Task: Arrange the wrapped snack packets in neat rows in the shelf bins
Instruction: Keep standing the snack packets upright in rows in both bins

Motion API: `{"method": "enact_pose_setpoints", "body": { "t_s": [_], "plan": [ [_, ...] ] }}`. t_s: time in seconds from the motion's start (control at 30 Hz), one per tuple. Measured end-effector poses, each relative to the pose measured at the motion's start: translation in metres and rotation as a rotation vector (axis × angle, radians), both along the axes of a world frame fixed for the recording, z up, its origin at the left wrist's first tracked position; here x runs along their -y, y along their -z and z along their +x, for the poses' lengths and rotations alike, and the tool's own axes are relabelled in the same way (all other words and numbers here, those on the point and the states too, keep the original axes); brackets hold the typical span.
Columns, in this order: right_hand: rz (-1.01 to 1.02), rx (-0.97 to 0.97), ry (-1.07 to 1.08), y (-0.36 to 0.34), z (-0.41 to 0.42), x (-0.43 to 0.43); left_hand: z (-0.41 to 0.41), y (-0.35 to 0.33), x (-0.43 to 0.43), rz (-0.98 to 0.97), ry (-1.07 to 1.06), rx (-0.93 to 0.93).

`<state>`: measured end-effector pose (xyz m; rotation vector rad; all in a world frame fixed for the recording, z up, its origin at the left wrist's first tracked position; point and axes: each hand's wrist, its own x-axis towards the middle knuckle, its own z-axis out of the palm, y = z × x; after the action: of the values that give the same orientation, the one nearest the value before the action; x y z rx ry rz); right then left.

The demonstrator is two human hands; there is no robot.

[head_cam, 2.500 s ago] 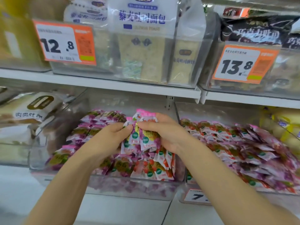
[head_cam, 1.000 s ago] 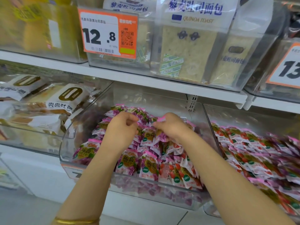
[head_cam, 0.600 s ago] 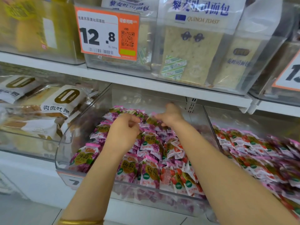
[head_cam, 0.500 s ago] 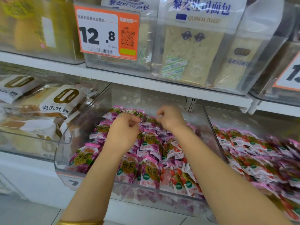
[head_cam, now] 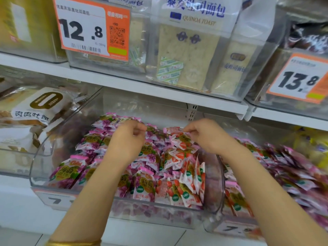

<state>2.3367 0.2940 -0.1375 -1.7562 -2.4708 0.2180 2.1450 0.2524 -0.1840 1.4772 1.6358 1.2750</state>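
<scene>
A clear plastic shelf bin [head_cam: 40, 167] holds several rows of small pink snack packets: purple grape ones [head_cam: 71, 172] on the left, red strawberry ones [head_cam: 184, 192] on the right. My left hand [head_cam: 130, 137] hovers over the middle of the bin with fingers curled and nothing clearly in them. My right hand [head_cam: 206, 135] is at the bin's back right, its fingertips pinching the top edge of a strawberry packet [head_cam: 174, 131]. A second bin [head_cam: 230, 228] to the right holds more pink packets [head_cam: 287, 171].
A white shelf board [head_cam: 134, 87] runs just above the bins, carrying bins of quinoa toast [head_cam: 188, 54] with price tags 12.8 [head_cam: 88, 29] and 13.8 [head_cam: 300, 80]. Bagged bread [head_cam: 33, 110] fills the bin at the left. Yellow packs [head_cam: 308, 141] lie at far right.
My hands have moved apart; the right hand shifted to the right and now pinches a strawberry packet at the back. The left hand stayed over the middle rows.
</scene>
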Motion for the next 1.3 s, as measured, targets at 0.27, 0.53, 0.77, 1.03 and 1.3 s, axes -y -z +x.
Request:
{"method": "enact_pose_setpoints", "body": {
  "t_s": [0.27,0.53,0.77,1.03,1.3],
  "plan": [
    [-0.064,0.032,0.048,0.02,-0.018,-0.025,0.015,0.0,-0.004,-0.003,0.035,0.021],
    [-0.026,0.277,0.14,0.039,-0.03,-0.042,0.027,-0.003,-0.008,-0.016,0.035,0.018],
    [0.273,0.119,0.135,0.022,-0.022,-0.015,0.037,-0.004,-0.006,-0.177,0.099,0.303],
    [-0.021,-0.451,-0.216,0.025,-0.02,0.046,0.044,-0.009,0.001,-0.439,0.321,1.011],
    [-0.1,-0.723,0.164,0.035,-0.024,0.018,0.023,-0.007,0.0,-0.18,-0.015,0.6]
  ]
}}
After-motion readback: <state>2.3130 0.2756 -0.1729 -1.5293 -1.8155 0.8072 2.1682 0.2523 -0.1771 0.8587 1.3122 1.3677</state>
